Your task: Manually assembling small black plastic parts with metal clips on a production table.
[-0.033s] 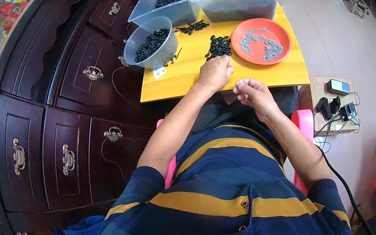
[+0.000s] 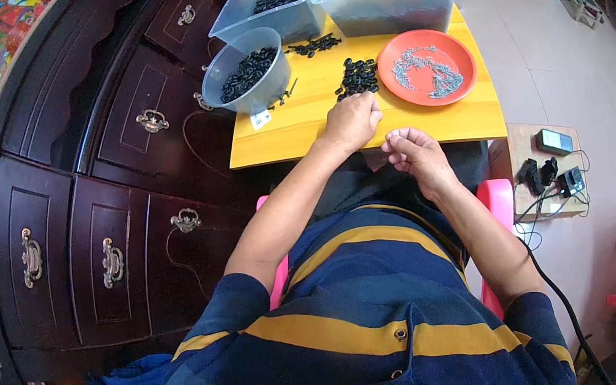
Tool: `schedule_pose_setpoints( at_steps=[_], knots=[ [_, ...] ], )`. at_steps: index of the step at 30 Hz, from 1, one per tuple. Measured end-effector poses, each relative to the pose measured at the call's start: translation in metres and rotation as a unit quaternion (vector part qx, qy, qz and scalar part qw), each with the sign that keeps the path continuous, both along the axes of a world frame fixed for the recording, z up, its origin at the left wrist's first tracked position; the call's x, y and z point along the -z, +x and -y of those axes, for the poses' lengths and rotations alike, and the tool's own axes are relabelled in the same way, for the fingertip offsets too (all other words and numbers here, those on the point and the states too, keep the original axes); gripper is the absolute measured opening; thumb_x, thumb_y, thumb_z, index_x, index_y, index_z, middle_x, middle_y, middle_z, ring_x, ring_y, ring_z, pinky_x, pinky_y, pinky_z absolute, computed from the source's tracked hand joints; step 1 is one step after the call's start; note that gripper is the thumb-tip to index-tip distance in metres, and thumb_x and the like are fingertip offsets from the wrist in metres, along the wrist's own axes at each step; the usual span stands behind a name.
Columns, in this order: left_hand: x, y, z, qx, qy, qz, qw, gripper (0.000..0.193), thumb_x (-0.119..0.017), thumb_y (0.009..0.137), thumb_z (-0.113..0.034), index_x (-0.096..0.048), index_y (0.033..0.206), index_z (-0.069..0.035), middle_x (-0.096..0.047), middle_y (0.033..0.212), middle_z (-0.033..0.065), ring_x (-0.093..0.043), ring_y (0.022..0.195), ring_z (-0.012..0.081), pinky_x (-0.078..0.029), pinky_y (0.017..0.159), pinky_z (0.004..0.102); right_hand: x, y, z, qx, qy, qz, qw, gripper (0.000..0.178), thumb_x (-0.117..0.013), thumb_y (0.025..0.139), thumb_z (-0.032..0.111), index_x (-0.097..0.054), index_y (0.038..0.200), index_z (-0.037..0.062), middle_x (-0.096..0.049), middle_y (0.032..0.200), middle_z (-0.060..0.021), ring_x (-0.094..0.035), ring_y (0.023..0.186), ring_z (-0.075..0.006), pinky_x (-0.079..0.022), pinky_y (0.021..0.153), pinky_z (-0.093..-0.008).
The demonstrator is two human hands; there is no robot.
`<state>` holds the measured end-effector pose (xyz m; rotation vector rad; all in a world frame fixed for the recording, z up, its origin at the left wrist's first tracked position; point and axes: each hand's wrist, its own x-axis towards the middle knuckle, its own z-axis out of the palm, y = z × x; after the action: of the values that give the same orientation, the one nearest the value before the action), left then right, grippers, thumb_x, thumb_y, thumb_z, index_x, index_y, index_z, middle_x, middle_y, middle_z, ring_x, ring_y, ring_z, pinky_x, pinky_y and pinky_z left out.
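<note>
The left hand point(image 2: 351, 121) is laid on the yellow bench point(image 2: 290, 127), fingers curled together just below the loose pile of black rings point(image 2: 358, 76). The right hand point(image 2: 413, 155) is held off the bench's near edge, fingertips pinched; what is pinched cannot be told. Rings are best drawn singly from the pile's near side, well clear of the orange plate point(image 2: 427, 67) to its right.

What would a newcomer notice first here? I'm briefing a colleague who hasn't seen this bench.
The orange plate of small silvery metal parts at the right of the yellow table stands out, with a pile of black rings just left of it. The left hand rests below that pile; the right hand hovers off the table's near edge.
</note>
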<state>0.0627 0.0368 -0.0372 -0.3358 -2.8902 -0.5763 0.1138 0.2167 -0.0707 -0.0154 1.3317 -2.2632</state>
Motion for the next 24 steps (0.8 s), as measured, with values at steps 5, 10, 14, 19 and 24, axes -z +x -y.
schedule_pose_setpoints(
  at_steps=[5, 10, 14, 19, 24],
  knots=[
    [0.015, 0.005, 0.007, 0.034, 0.218, 0.072, 0.973, 0.018, -0.071, 0.089, -0.019, -0.066, 0.094, -0.003, -0.066, 0.075, 0.0043, -0.064, 0.067, 0.0151, -0.052, 0.060, 0.0328, -0.006, 0.001, 0.005, 0.063, -0.002, 0.001, 0.998, 0.015, -0.063, 0.099, 0.018, -0.061, 0.111, 0.0084, -0.067, 0.094, 0.0008, -0.059, 0.076, -0.0055, -0.047, 0.067, -0.0189],
    [-0.010, 0.024, -0.017, 0.043, 0.431, 0.240, 0.869, 0.017, -0.068, 0.095, -0.022, -0.066, 0.097, -0.005, -0.061, 0.075, -0.0034, -0.053, 0.062, 0.0028, -0.043, 0.051, 0.0196, -0.003, 0.001, 0.004, 0.134, -0.029, -0.027, 0.990, 0.019, -0.066, 0.097, 0.019, -0.062, 0.110, 0.0058, -0.066, 0.097, -0.0017, -0.061, 0.079, -0.0098, -0.048, 0.069, -0.0225],
    [-0.014, 0.024, -0.023, 0.033, 0.452, 0.263, 0.852, 0.016, -0.066, 0.097, -0.023, -0.067, 0.096, -0.006, -0.060, 0.075, -0.0038, -0.051, 0.059, 0.0015, -0.041, 0.049, 0.0174, 0.001, -0.002, 0.001, 0.158, -0.024, -0.048, 0.986, 0.017, -0.067, 0.096, 0.019, -0.061, 0.106, 0.0061, -0.065, 0.092, -0.0009, -0.060, 0.076, -0.0091, -0.048, 0.069, -0.0225],
    [-0.016, 0.003, -0.020, 0.087, 0.350, 0.178, 0.915, 0.016, -0.064, 0.094, -0.018, -0.069, 0.101, -0.004, -0.062, 0.077, -0.0017, -0.057, 0.065, 0.0087, -0.049, 0.059, 0.0263, -0.001, -0.003, -0.004, 0.164, -0.039, -0.043, 0.985, 0.014, -0.067, 0.096, 0.019, -0.061, 0.100, 0.0073, -0.067, 0.090, -0.0016, -0.059, 0.072, -0.0085, -0.047, 0.067, -0.0217],
    [-0.036, -0.036, -0.028, 0.171, -0.020, -0.052, 0.984, 0.037, -0.055, 0.078, -0.009, -0.072, 0.111, -0.011, -0.066, 0.109, 0.0137, -0.064, 0.105, 0.0321, -0.053, 0.087, 0.0467, -0.005, 0.001, 0.001, 0.110, -0.010, -0.018, 0.994, 0.012, -0.067, 0.094, 0.017, -0.061, 0.100, 0.0084, -0.067, 0.088, -0.0017, -0.055, 0.067, -0.0067, -0.044, 0.062, -0.0207]
  ],
)
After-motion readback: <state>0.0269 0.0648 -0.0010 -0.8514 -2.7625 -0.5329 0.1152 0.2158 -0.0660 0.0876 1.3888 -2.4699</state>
